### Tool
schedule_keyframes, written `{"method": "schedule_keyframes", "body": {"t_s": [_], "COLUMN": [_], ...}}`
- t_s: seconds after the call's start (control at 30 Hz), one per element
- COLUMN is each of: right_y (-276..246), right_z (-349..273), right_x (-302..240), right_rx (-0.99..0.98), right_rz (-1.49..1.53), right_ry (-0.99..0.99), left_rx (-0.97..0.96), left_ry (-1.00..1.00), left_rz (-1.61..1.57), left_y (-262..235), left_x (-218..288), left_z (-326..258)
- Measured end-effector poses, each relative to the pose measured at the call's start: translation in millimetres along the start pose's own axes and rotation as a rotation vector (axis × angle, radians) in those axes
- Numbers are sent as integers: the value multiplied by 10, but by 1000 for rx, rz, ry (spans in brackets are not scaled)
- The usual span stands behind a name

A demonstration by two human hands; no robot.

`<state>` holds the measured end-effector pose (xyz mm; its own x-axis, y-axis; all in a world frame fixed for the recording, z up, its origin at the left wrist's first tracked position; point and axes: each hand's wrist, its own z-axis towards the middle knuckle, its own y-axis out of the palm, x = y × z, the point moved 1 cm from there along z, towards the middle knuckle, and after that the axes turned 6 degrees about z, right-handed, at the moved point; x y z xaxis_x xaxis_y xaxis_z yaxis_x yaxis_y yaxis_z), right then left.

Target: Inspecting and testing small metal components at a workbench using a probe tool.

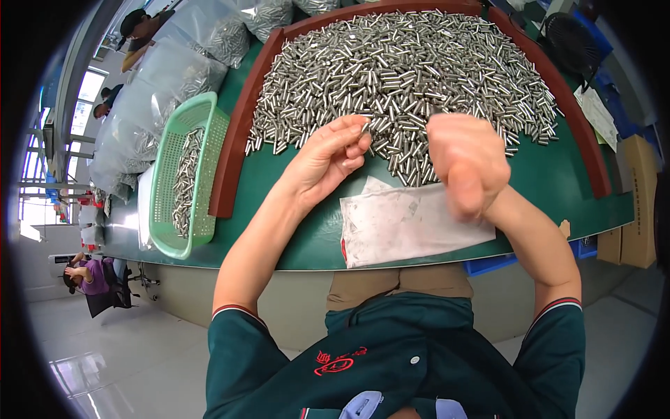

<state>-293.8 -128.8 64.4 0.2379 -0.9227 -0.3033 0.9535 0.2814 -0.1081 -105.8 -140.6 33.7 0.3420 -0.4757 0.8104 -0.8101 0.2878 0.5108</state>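
A broad heap of short, shiny metal pins covers the far middle of the green table. At its near edge, my left hand pinches one small metal pin between thumb and fingertips, the other fingers curled. My right hand is closed like a fist and smeared by motion, over the right part of the heap's near edge. Whatever lies in its fingers is hidden. Below both hands a stained white cloth lies flat at the table's front edge, partly under my right wrist.
Dark red wooden rails border the heap. Left of them stands a green plastic basket with more pins inside. Clear bags of pins line the far left. A black fan and cardboard boxes are at right. Other people sit at left.
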Motion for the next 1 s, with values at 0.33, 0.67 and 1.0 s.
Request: {"method": "schedule_keyframes", "body": {"t_s": [0.33, 0.67, 1.0], "right_y": [-136, -119, -2], "right_z": [-48, -55, -82], "right_x": [65, 45, -64], "right_rx": [15, -27, 550], "right_rz": [-145, -126, 597], "right_ry": [55, 88, 787], "left_rx": [238, 339, 150], "left_ry": [204, 399, 334], "left_rz": [1094, 1426, 1443], "left_y": [195, 234, 340], "left_x": [-146, -208, -152], "left_z": [-37, -71, -262]}}
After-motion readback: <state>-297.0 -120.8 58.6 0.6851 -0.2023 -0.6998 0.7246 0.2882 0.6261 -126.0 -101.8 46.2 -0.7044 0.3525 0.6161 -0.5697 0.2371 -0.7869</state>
